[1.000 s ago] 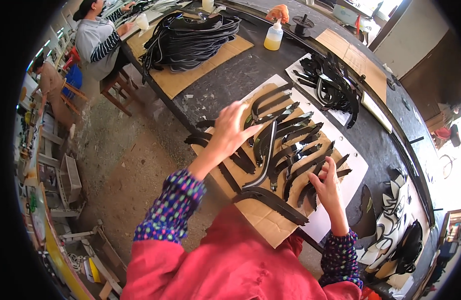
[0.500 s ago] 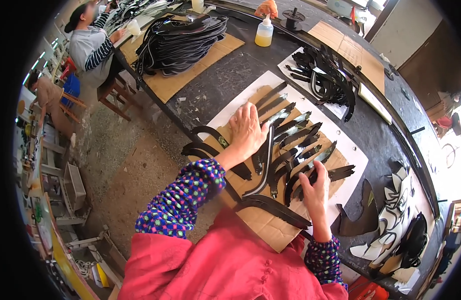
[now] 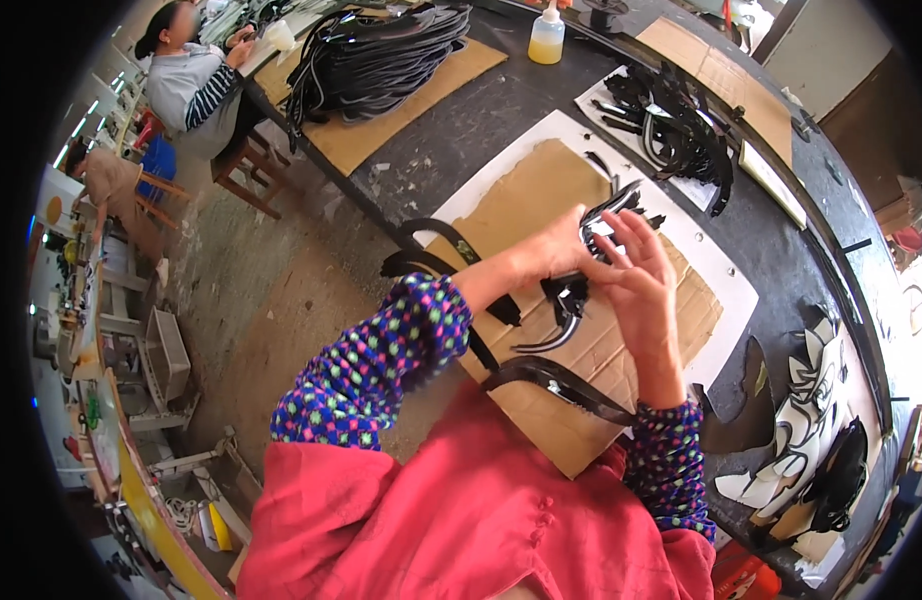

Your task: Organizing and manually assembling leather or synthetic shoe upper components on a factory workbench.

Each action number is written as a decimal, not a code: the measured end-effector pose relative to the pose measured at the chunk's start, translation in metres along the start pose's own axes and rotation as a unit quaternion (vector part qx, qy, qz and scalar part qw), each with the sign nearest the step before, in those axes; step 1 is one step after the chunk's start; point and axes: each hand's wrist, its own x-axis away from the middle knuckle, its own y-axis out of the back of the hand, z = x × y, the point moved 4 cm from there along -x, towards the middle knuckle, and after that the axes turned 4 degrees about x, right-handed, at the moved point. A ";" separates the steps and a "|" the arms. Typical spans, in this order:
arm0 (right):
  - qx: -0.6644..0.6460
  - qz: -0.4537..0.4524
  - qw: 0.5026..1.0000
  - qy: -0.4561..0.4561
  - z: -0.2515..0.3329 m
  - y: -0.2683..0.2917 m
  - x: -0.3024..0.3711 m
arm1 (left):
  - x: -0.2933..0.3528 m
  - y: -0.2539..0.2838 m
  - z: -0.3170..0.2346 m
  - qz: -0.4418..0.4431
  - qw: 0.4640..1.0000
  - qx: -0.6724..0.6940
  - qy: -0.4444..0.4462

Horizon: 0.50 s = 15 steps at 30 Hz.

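The left hand (image 3: 553, 248) clasps a bunch of black strips (image 3: 569, 298) jutting beyond and below it; the right hand (image 3: 641, 275) curls alongside, its grip unclear. Seemingly gathering, this calls for keeping the strips together.

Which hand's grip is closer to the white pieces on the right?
Right. The right hand has its grip left of the white pieces; the left hand has its grip farther left, past the right hand.
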 end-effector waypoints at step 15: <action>0.710 0.153 0.686 0.047 -0.039 -0.016 0.118 | 0.011 0.157 -0.097 -0.100 0.990 0.025 -0.099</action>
